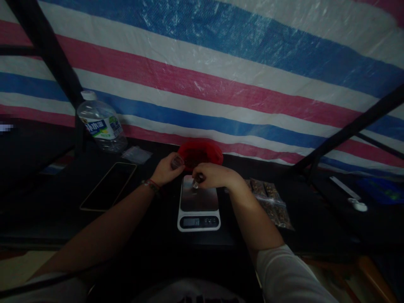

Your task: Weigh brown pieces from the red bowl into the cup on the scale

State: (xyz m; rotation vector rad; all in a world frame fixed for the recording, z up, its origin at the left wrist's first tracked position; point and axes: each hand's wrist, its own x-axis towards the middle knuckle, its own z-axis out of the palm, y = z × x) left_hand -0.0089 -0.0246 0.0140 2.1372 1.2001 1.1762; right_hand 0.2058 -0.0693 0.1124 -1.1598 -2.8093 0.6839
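A white digital scale (199, 202) with a metal plate lies in front of me, its display lit. Behind it sits a red bowl (217, 152) with dark contents. My left hand (166, 169) is closed round a small clear cup (177, 162) at the bowl's left front edge. Over the back of the scale plate, my right hand (210, 174) pinches a small clear bag (195, 184) with something dark in it; the fingers partly hide the bag. To the right, filled clear packets (272, 202) lie on the black table, partly behind my right forearm.
A large plastic bottle (102, 124) stands at the back left, with clear empty bags (137, 155) beside it. A phone (109, 186) lies left of my left hand. Striped sheeting (221, 84) hangs behind the table. A white object (358, 205) lies far right.
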